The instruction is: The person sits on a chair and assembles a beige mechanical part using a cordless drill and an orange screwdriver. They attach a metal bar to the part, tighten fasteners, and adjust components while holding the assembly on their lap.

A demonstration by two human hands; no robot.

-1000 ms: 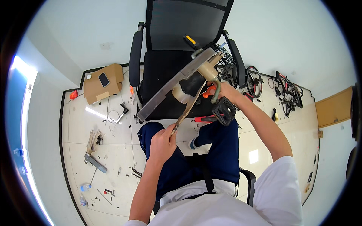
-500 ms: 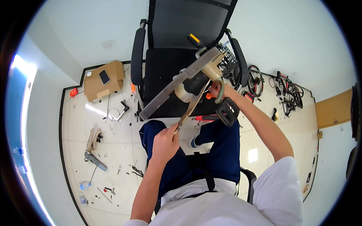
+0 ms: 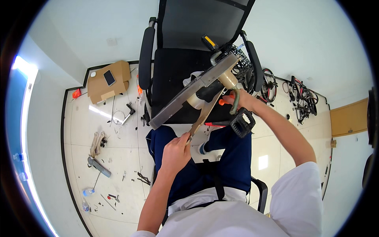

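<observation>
While two hands grip one crank (one pedal), one chair faces

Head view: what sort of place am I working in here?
Probably an informal bicycle repair corner of a plain white-walled room. Bike parts lie on the tiled floor, loose hand tools are scattered at the left, and the right hand holds a crank with a black pedal over an office chair.

Person, seated: white short-sleeved shirt, dark navy trousers, black strap running down the front (buckle at waist); left hand and right hand ungloved.
</observation>
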